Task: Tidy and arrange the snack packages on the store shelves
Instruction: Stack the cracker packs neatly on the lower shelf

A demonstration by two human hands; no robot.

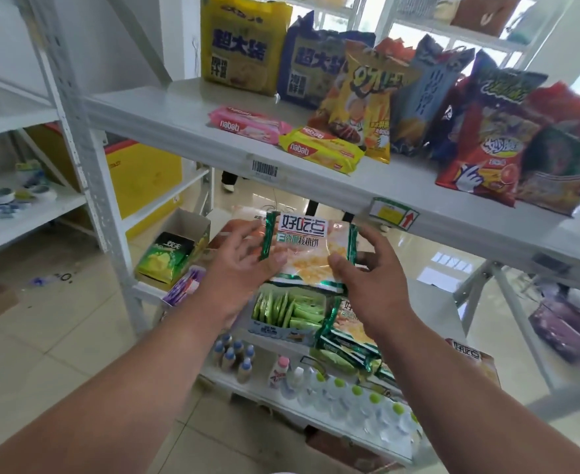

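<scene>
I'm holding a cookie bag (310, 249) pinched between my left hand (244, 268) and right hand (370, 278) just under the top shelf (179, 114), probably lifting it up there next.
</scene>
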